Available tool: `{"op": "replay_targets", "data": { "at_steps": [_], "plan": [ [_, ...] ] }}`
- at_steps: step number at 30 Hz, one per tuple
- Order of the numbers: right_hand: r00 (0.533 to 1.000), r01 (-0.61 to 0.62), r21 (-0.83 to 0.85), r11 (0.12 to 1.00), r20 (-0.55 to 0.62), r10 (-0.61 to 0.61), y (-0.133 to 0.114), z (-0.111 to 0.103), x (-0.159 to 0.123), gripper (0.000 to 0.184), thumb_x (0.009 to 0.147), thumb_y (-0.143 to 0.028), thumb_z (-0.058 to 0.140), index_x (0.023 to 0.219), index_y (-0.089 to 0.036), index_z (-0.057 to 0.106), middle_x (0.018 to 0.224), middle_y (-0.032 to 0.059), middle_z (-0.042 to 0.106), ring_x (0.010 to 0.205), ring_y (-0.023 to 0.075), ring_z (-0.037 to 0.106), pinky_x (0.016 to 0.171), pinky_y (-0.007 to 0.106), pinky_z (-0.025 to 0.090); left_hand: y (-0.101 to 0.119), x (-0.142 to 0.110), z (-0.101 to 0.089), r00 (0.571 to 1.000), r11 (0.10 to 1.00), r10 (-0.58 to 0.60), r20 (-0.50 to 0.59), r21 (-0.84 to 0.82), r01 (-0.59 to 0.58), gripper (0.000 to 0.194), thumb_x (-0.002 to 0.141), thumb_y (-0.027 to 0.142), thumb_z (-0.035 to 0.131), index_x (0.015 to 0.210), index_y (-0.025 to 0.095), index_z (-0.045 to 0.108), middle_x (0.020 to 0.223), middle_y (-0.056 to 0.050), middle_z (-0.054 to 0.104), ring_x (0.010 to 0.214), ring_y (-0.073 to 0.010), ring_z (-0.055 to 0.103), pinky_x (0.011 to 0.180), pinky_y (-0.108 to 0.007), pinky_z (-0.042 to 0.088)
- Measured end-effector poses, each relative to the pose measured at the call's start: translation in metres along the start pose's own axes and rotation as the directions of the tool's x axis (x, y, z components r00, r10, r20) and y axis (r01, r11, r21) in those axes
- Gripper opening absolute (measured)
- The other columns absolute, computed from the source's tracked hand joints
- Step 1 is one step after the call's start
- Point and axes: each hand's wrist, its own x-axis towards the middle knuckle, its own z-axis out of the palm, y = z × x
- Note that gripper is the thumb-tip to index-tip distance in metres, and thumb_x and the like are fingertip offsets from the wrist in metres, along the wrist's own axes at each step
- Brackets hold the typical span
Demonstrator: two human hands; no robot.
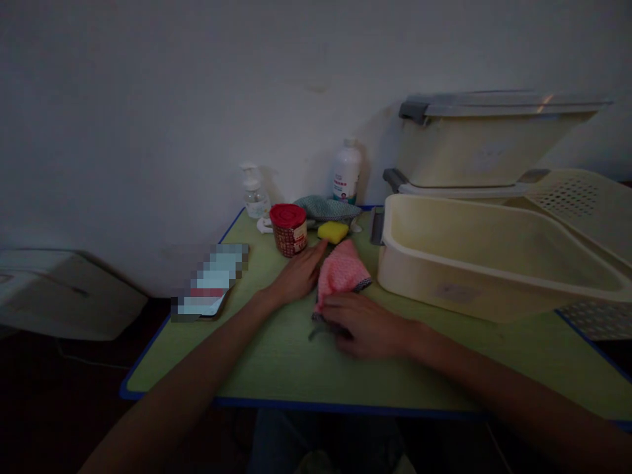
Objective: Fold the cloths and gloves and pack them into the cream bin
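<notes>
On the green desk [276,368], the right hand [368,327] pinches the near end of the pink cloth [340,270]; the open left hand [296,276] rests beside it. Positioning the cloth seems underway; shifting it calls for a steady pinch.

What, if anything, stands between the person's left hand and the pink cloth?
Nothing visible: the left hand lies close beside the pink cloth, whose near end the right hand holds. The yellow sponge lies beyond the cloth, not between them.
</notes>
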Motion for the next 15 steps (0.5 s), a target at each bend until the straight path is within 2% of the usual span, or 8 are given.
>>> {"op": "replay_targets", "data": {
  "at_steps": [3, 6, 8, 10, 12, 15],
  "plan": [
    [0.976, 0.211, 0.145, 0.967, 0.025, -0.217, 0.001, 0.002, -0.01, 0.015, 0.059, -0.007, 0.053, 0.063, -0.019, 0.043, 0.077, 0.0036, 0.054, 0.074, 0.0151, 0.05, 0.066, 0.027, 0.04, -0.001, -0.001, -0.002, 1.0, 0.994, -0.001, 0.009, -0.112, 0.002, 0.067, 0.079, 0.018, 0.053, 0.141, 0.021, 0.03, 0.14, -0.014, 0.046, 0.127, -0.0258, 0.046, 0.107, -0.047, 0.035],
    [0.966, 0.258, 0.212, 0.943, -0.031, -0.257, 0.006, 0.007, -0.017, 0.022, 0.055, -0.005, 0.052, 0.062, -0.02, 0.037, 0.072, 0.0007, 0.047, 0.071, 0.0135, 0.045, 0.063, 0.025, 0.037, 0.0, -0.003, -0.006, 1.0, 0.981, 0.01, 0.011, -0.194, -0.008, 0.065, 0.08, 0.016, 0.054, 0.14, 0.02, 0.032, 0.141, -0.014, 0.043, 0.13, -0.0242, 0.042, 0.11, -0.046, 0.031],
    [0.948, 0.316, 0.225, 0.922, -0.115, -0.297, 0.011, 0.01, -0.02, 0.02, 0.058, -0.006, 0.053, 0.062, -0.019, 0.038, 0.074, 0.0006, 0.047, 0.071, 0.0133, 0.045, 0.061, 0.025, 0.036, 0.002, -0.004, -0.009, 0.999, 0.973, 0.034, 0.014, -0.23, -0.03, 0.066, 0.079, 0.014, 0.056, 0.14, 0.018, 0.033, 0.142, -0.016, 0.042, 0.132, -0.0245, 0.04, 0.11, -0.047, 0.03],
    [0.907, 0.392, 0.201, 0.898, -0.248, -0.34, 0.014, 0.012, -0.023, 0.015, 0.067, -0.008, 0.05, 0.063, -0.019, 0.04, 0.076, 0.0017, 0.049, 0.07, 0.0126, 0.045, 0.059, 0.024, 0.036, 0.006, -0.005, -0.011, 0.997, 0.961, 0.077, 0.022, -0.269, -0.068, 0.064, 0.077, 0.012, 0.058, 0.137, 0.018, 0.039, 0.142, -0.016, 0.041, 0.133, -0.0256, 0.038, 0.11, -0.048, 0.03],
    [0.85, 0.43, 0.127, 0.894, -0.389, -0.354, 0.016, 0.012, -0.026, 0.016, 0.078, -0.01, 0.043, 0.065, -0.018, 0.043, 0.077, 0.0026, 0.051, 0.068, 0.0119, 0.046, 0.057, 0.023, 0.036, 0.01, -0.004, -0.014, 0.994, 0.936, 0.107, 0.03, -0.339, -0.09, 0.05, 0.077, 0.012, 0.058, 0.126, 0.018, 0.053, 0.14, -0.015, 0.045, 0.13, -0.0263, 0.042, 0.107, -0.047, 0.034],
    [0.746, 0.382, -0.04, 0.923, -0.577, -0.333, 0.018, 0.009, -0.029, 0.024, 0.088, -0.014, 0.039, 0.066, -0.019, 0.045, 0.071, 0.002, 0.053, 0.064, 0.0112, 0.047, 0.055, 0.023, 0.036, 0.016, -0.001, -0.019, 0.996, 0.842, 0.078, 0.053, -0.539, -0.037, 0.027, 0.081, 0.016, 0.057, 0.106, 0.017, 0.067, 0.123, -0.013, 0.061, 0.117, -0.024, 0.055, 0.101, -0.042, 0.041]
  ]
}}
